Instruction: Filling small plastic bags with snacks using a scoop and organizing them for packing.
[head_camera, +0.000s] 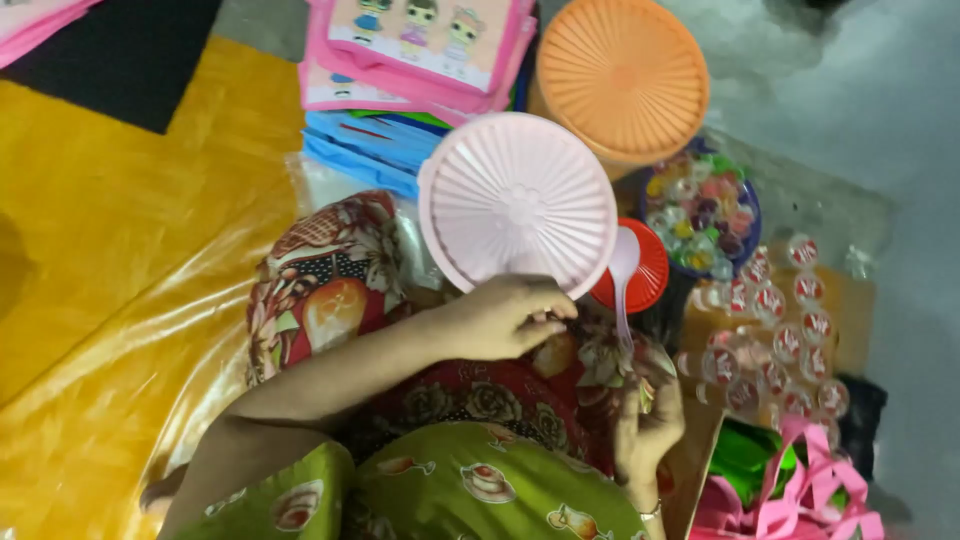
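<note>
The left hand (510, 318) is closed on the lower rim of a round pink lid (517, 204), held tilted with its ribbed face toward the camera, above the lap in flowered cloth (340, 280). The right hand (648, 415) pinches the handle of a pale plastic spoon (623, 275); the spoon stands nearly upright, bowl up, in front of a red lid (650, 270). Near, toward the orange container (622, 75), is a bowl of coloured jelly cups (702, 215).

Pink ribbons (800, 500) cut off at bottom edge.
</note>
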